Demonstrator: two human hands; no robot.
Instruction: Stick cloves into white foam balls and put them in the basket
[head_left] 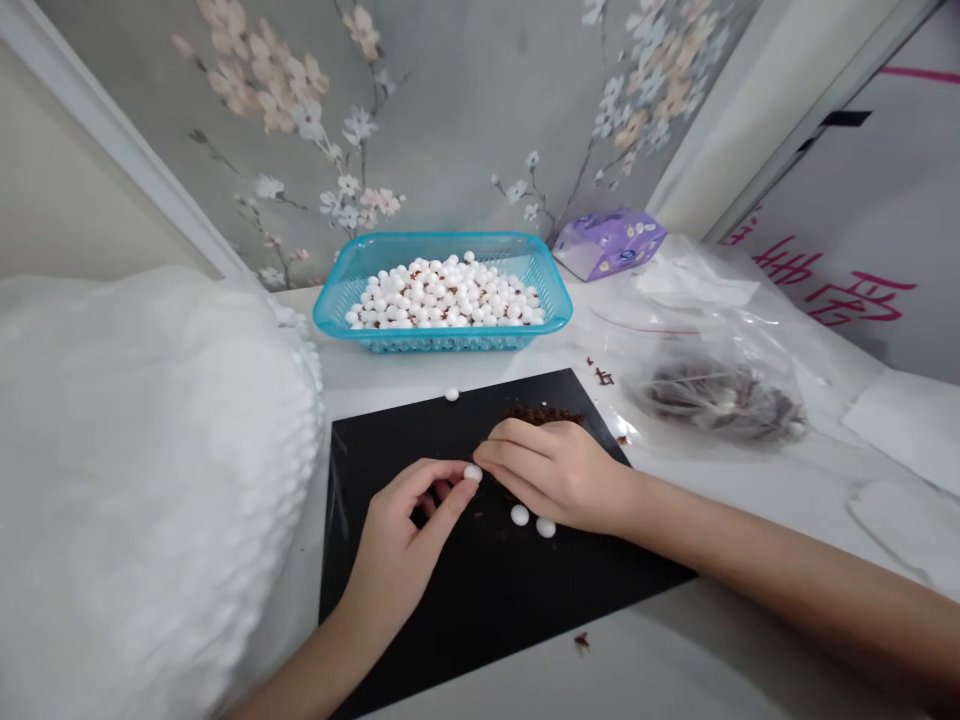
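Note:
Between thumb and forefinger, my left hand (409, 525) pinches a small white ball (472, 473) above a black mat (405, 620). My right hand (551, 470) is closed in a pinch right beside that ball, its fingertips near the ball's right side. Whatever the right fingers hold is too small or hidden to make out. Two loose white balls (532, 521) lie on the mat below my right hand. Behind that hand, a pile of dark reddish-brown bits (544, 414) is partly covered by it. One more white ball (451, 395) rests at the mat's far edge.
A blue plastic basket (442, 343) full of white balls, with brown bits among them, stands at the back. To its right are a purple packet (615, 245) and a clear bag (720, 400) of dark material. A large white bag (135, 480) fills the left.

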